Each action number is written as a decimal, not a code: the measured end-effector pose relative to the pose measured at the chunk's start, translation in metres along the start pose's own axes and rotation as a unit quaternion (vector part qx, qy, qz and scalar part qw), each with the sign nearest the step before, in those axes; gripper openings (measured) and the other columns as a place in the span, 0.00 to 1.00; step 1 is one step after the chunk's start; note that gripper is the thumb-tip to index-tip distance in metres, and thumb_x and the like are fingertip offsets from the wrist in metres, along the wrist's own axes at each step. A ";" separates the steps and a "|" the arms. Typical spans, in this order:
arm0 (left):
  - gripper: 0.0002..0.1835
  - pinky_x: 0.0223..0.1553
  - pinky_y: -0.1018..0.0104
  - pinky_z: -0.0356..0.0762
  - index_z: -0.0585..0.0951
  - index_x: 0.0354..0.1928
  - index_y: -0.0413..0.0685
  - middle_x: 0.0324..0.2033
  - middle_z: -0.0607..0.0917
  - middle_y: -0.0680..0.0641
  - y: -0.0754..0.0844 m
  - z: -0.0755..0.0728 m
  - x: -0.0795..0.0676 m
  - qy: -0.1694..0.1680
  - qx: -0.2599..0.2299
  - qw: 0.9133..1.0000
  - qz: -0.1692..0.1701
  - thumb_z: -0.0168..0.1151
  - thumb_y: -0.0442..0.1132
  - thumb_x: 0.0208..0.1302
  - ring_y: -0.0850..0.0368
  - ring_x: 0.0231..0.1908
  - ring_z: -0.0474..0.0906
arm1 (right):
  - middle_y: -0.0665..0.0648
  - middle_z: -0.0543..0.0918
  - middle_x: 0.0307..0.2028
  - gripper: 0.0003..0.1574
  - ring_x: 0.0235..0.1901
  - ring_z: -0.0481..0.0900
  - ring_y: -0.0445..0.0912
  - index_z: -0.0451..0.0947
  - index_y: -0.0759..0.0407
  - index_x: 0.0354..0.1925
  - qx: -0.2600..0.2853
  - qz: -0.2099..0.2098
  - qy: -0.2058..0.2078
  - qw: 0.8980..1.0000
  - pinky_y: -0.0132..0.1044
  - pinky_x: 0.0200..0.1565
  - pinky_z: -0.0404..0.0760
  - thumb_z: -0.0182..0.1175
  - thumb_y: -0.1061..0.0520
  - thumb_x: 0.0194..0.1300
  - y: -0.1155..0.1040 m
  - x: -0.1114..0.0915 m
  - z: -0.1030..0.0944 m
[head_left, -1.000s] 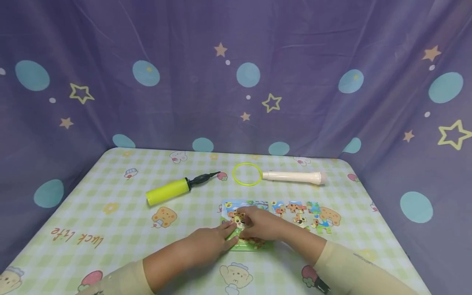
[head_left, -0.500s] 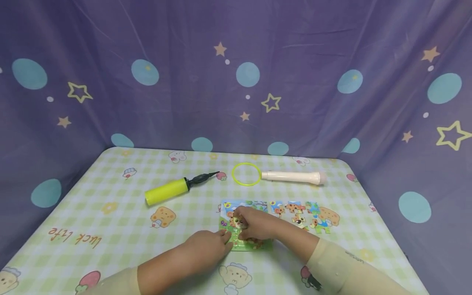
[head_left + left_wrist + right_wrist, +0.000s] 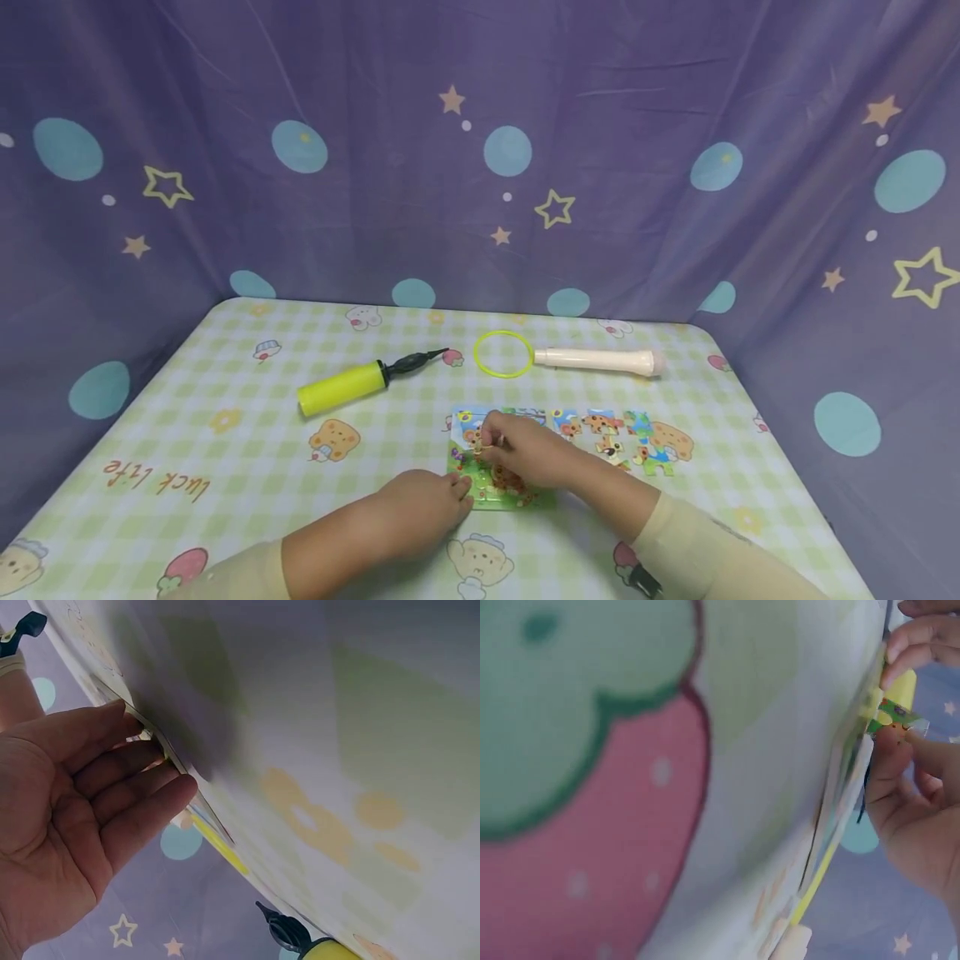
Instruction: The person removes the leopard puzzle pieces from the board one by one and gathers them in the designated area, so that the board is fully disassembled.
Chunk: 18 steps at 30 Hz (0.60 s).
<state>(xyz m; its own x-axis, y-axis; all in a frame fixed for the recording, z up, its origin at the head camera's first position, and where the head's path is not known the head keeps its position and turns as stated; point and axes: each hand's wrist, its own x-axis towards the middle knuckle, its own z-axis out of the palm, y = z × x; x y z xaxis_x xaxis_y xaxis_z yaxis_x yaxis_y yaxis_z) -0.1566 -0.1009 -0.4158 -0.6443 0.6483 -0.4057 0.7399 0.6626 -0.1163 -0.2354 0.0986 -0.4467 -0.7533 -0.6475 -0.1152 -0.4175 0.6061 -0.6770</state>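
1. Right hand (image 3: 528,450) pinched a puzzle piece (image 3: 897,714) between thumb and fingertips, over the puzzle board (image 3: 491,502). Most of its printing was covered; contact with the board could not be judged.
2. Left hand (image 3: 422,507) lay with fingers extended, gripping nothing, fingertips at the board's left edge.
3. Right hand and wrist masked the board's centre and right side.
4. Loose pieces (image 3: 610,449) lay just right of the board, some partly behind the right forearm; count uncertain.
5. Both sleeves (image 3: 697,542) ran out of view.

Tilted puzzle piece (image 3: 898,714) over board (image 3: 491,502)
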 end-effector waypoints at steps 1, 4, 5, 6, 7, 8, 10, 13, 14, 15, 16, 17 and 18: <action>0.21 0.59 0.62 0.76 0.76 0.65 0.59 0.66 0.74 0.54 0.000 -0.001 0.000 0.005 -0.002 1.000 0.001 0.56 0.45 0.71 0.57 0.65 0.71 | 0.49 0.80 0.31 0.06 0.24 0.77 0.40 0.68 0.44 0.39 0.010 -0.003 0.008 1.000 0.34 0.26 0.77 0.56 0.48 0.72 0.000 -0.002 -0.004; 0.21 0.59 0.62 0.76 0.77 0.64 0.59 0.66 0.75 0.53 -0.001 -0.002 0.000 0.016 -0.011 1.000 0.011 0.55 0.47 0.71 0.56 0.65 0.72 | 0.52 0.82 0.35 0.04 0.29 0.82 0.46 0.70 0.45 0.41 0.055 0.000 0.026 0.998 0.38 0.30 0.80 0.55 0.49 0.73 0.003 -0.009 -0.022; 0.21 0.60 0.61 0.75 0.77 0.64 0.58 0.65 0.75 0.52 -0.002 -0.003 0.000 0.019 -0.016 1.000 0.016 0.54 0.48 0.71 0.56 0.65 0.72 | 0.53 0.82 0.35 0.05 0.30 0.83 0.49 0.70 0.46 0.43 0.072 0.005 0.029 0.997 0.41 0.30 0.81 0.55 0.49 0.73 0.005 -0.012 -0.029; 0.21 0.61 0.62 0.74 0.77 0.64 0.58 0.65 0.75 0.52 -0.003 -0.002 0.000 0.022 -0.021 0.999 0.021 0.54 0.48 0.72 0.56 0.65 0.72 | 0.54 0.81 0.36 0.06 0.31 0.83 0.52 0.71 0.48 0.45 0.086 0.009 0.033 0.996 0.43 0.30 0.81 0.55 0.50 0.73 0.008 -0.015 -0.036; 0.21 0.61 0.62 0.74 0.77 0.64 0.59 0.65 0.75 0.52 -0.005 -0.002 0.000 0.026 -0.027 0.999 0.028 0.53 0.49 0.72 0.57 0.65 0.72 | 0.54 0.81 0.36 0.07 0.31 0.83 0.54 0.72 0.50 0.47 0.096 0.015 0.036 0.995 0.46 0.30 0.81 0.56 0.51 0.73 0.011 -0.019 -0.043; 0.20 0.62 0.62 0.74 0.77 0.63 0.59 0.65 0.76 0.52 -0.007 -0.002 0.000 0.031 -0.035 0.998 0.034 0.53 0.50 0.72 0.57 0.64 0.73 | 0.54 0.81 0.36 0.09 0.31 0.83 0.57 0.72 0.51 0.48 0.104 0.022 0.039 0.994 0.49 0.30 0.81 0.56 0.51 0.73 0.015 -0.023 -0.049; 0.19 0.60 0.62 0.75 0.79 0.61 0.60 0.62 0.79 0.53 -0.011 -0.001 0.001 0.043 -0.059 0.996 0.041 0.53 0.50 0.72 0.58 0.61 0.76 | 0.54 0.81 0.35 0.12 0.30 0.82 0.60 0.74 0.55 0.51 0.112 0.034 0.042 0.992 0.53 0.30 0.81 0.57 0.53 0.72 0.023 -0.032 -0.060; 0.13 0.53 0.62 0.79 0.84 0.50 0.59 0.50 0.85 0.56 -0.016 0.000 0.003 0.080 -0.103 0.991 0.042 0.55 0.49 0.71 0.60 0.50 0.82 | 0.55 0.82 0.33 0.13 0.29 0.82 0.61 0.75 0.59 0.51 0.110 0.049 0.035 0.992 0.55 0.30 0.81 0.58 0.55 0.72 0.036 -0.045 -0.069; 0.11 0.51 0.62 0.80 0.85 0.46 0.59 0.45 0.86 0.57 -0.017 0.000 0.003 0.092 -0.118 0.988 0.040 0.56 0.49 0.71 0.61 0.46 0.83 | 0.55 0.82 0.33 0.12 0.28 0.81 0.61 0.76 0.59 0.49 0.111 0.056 0.031 0.992 0.55 0.29 0.81 0.58 0.55 0.71 0.040 -0.050 -0.071; 0.09 0.48 0.62 0.80 0.85 0.41 0.59 0.40 0.86 0.58 -0.018 -0.001 0.004 0.106 -0.129 0.985 0.039 0.56 0.48 0.70 0.63 0.42 0.83 | 0.56 0.82 0.32 0.11 0.27 0.81 0.60 0.76 0.59 0.48 0.111 0.062 0.026 0.992 0.54 0.28 0.81 0.58 0.55 0.71 0.044 -0.053 -0.072; 0.08 0.46 0.62 0.81 0.84 0.38 0.59 0.36 0.86 0.59 -0.019 -0.001 0.004 0.119 -0.137 0.983 0.039 0.57 0.47 0.70 0.64 0.39 0.82 | 0.57 0.82 0.31 0.10 0.26 0.81 0.59 0.76 0.59 0.46 0.114 0.071 0.020 0.991 0.54 0.26 0.81 0.58 0.54 0.71 0.048 -0.057 -0.073; 0.07 0.45 0.63 0.81 0.84 0.36 0.59 0.34 0.86 0.60 -0.020 -0.001 0.005 0.132 -0.142 0.980 0.040 0.57 0.47 0.69 0.65 0.37 0.82 | 0.58 0.82 0.30 0.10 0.24 0.80 0.58 0.76 0.58 0.45 0.115 0.080 0.014 0.990 0.53 0.24 0.81 0.59 0.54 0.71 0.051 -0.060 -0.073; 0.07 0.44 0.63 0.81 0.83 0.34 0.59 0.33 0.85 0.60 -0.020 -0.002 0.005 0.143 -0.142 0.979 0.043 0.58 0.46 0.69 0.65 0.36 0.82 | 0.59 0.82 0.30 0.09 0.23 0.80 0.57 0.75 0.58 0.44 0.116 0.089 0.009 0.989 0.52 0.23 0.80 0.59 0.53 0.71 0.055 -0.063 -0.073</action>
<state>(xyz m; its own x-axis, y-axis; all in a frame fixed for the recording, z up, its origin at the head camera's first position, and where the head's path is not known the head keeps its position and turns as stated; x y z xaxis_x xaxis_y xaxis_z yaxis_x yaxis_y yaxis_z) -0.1752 -0.1096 -0.4136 -0.6401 0.7576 -0.1280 0.7364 0.6524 0.1791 -0.2482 0.2060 -0.4231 -0.8147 -0.5300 -0.2355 -0.1512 0.5861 -0.7960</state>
